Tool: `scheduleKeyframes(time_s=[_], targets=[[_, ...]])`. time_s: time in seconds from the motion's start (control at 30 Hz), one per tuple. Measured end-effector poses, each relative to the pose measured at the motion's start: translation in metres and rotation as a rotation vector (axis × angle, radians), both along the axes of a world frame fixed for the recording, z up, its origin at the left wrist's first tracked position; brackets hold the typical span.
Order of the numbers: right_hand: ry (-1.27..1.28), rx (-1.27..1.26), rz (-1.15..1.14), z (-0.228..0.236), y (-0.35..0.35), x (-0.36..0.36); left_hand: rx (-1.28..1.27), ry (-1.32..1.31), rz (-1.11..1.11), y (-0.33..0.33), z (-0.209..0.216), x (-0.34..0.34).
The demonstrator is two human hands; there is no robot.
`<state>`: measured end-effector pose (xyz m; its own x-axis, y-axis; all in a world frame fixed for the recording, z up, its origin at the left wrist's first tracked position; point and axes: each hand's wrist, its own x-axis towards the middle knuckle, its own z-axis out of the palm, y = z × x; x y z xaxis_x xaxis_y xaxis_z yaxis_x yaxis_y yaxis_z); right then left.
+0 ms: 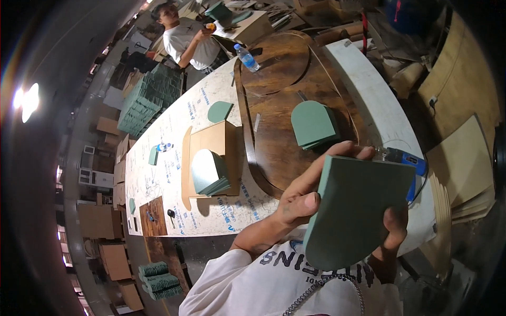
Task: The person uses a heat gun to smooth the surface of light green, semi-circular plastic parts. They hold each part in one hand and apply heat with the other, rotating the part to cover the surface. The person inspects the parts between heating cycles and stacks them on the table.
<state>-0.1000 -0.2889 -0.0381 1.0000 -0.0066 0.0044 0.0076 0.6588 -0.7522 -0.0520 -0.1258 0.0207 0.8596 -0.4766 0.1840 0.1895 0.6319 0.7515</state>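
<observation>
A green panel [363,210] with one rounded end is held up close in front of my chest. My left hand [305,189] grips its left and far edges, thumb on the near face and fingers behind. On the panel's right edge my right hand [394,229] is closed, the thumb showing on the face and the other fingers hidden. Just beyond my left hand, a small stack of similar green panels [314,124] lies on a dark wooden board [269,129]. Another stack of rounded panels [209,168] rests on a cardboard box [211,138] to the left.
A blue-and-black power tool [414,160] lies on the white table [363,73] at right, its cable beside it. Water bottles [246,58] [164,147] stand or lie on the work surface. Across the table is a person [192,45] in white. Green panels [150,97] are piled on the far left.
</observation>
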Motion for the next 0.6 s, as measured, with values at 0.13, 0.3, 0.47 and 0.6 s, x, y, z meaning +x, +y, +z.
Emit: scheduleKeyframes(time_s=[0.13,0.3,0.47,0.6], targets=[[-0.003,-0.025,-0.042,0.012,0.001,-0.008,-0.138,-0.278,0.034,-0.004,-0.031,0.012],[-0.021,-0.129,-0.016,0.000,-0.012,-0.026,-0.231,-0.199,0.079,-0.008,-0.028,0.001],[-0.020,-0.142,-0.047,-0.003,-0.006,-0.026,-0.281,-0.216,0.096,-0.008,-0.024,0.007],[-0.043,-0.099,0.001,0.006,-0.004,-0.017,-0.272,-0.289,0.119,-0.005,-0.025,0.013]])
